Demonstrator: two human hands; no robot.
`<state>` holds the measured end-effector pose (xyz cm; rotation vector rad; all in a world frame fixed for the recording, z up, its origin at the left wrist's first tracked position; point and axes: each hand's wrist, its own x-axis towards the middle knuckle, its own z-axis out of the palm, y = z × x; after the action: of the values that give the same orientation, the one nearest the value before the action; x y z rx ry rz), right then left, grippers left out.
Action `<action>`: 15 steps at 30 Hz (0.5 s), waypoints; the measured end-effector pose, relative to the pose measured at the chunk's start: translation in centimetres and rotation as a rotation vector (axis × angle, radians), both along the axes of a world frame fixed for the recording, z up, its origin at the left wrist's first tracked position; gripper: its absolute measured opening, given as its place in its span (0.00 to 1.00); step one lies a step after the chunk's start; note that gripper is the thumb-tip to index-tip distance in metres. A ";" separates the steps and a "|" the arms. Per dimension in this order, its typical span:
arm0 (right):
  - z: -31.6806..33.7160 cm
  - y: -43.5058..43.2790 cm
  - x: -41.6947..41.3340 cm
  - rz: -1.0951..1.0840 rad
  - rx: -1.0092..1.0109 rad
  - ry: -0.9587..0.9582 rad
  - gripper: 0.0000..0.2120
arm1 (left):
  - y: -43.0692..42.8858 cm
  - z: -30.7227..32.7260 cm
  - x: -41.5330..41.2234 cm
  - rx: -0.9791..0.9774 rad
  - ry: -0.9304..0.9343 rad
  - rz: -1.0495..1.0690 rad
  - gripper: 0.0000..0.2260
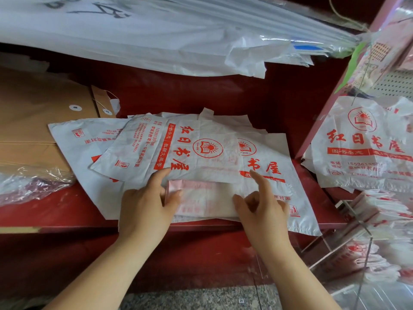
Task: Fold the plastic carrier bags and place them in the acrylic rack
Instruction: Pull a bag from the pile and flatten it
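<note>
Bag (207, 199) half-folded on red counter (67, 212), atop loose bags (143, 151).
Left hand (143, 206) fingers pinch fold's left end; right hand (263, 211) thumb presses right end, index lifted, grip unclear.

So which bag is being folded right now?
On the red shelf lies a heap of flat white bags with red print. At its near edge, between the left hand and right hand, sits the folded bag: a small pinkish packet, while the others lie spread flat.
</note>
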<state>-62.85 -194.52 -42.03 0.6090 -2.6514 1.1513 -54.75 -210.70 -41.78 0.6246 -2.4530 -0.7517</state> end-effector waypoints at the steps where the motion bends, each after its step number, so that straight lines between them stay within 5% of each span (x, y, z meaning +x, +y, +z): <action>1: 0.0 -0.2 0.1 -0.009 0.063 0.028 0.19 | -0.2 -0.3 -0.2 -0.134 0.009 0.011 0.18; 4: -0.6 -0.3 0.1 -0.005 0.188 0.244 0.18 | -0.3 -1.3 -0.3 -0.391 0.080 -0.058 0.22; 10: -1.4 0.3 -0.3 0.202 0.428 0.348 0.33 | -0.8 -1.7 0.4 -0.486 -0.113 -0.351 0.30; 15: -0.9 0.3 -0.2 0.248 0.265 0.451 0.20 | -1.3 -1.1 1.0 -0.454 -0.006 -0.387 0.24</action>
<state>-63.09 -194.22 -42.89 1.1225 -2.3886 0.6133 -53.76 -211.98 -42.85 -0.0200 -2.6543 -0.2988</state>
